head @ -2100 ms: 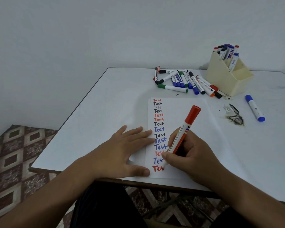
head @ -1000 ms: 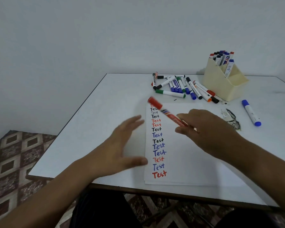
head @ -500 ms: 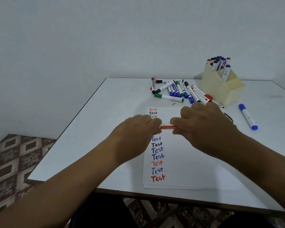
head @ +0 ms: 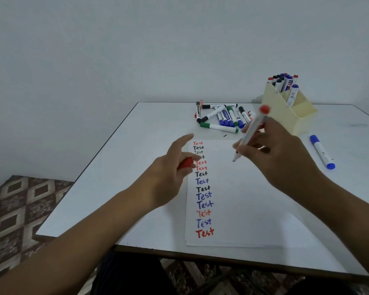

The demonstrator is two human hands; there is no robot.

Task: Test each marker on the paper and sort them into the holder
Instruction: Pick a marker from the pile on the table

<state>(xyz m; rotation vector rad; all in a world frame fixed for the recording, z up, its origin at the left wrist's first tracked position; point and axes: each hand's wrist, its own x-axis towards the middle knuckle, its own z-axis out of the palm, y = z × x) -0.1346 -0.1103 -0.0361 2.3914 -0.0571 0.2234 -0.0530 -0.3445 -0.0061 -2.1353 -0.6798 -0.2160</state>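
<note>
The right hand (head: 271, 154) held the red marker (head: 250, 133) above the far end of the paper (head: 243, 199), fingers curled round the lower half of its barrel. The left hand (head: 170, 177) kept the marker's red cap (head: 185, 163) tucked in its bent fingers, forefinger stretched out towards the top of the written column.

The marker looked a light, stiff plastic tube, smooth enough to turn in the fingers but hardly fragile, I judged. The barrel's middle seemed the sensible place to hold it, clear of the wet tip (which would smear skin or paper).

Its long axis ran steeply up and away, bare tip pointing down and to the left at the paper without touching, red butt end pointing up towards the holder (head: 285, 116). For going into the holder, I guessed it would want its cap back on first.

The holder stood at the far right of the table (head: 119, 167), already stocked with markers. The untested heap (head: 222, 118) lay just left of it, and one blue marker (head: 322, 151) lay alone on the right.
</note>
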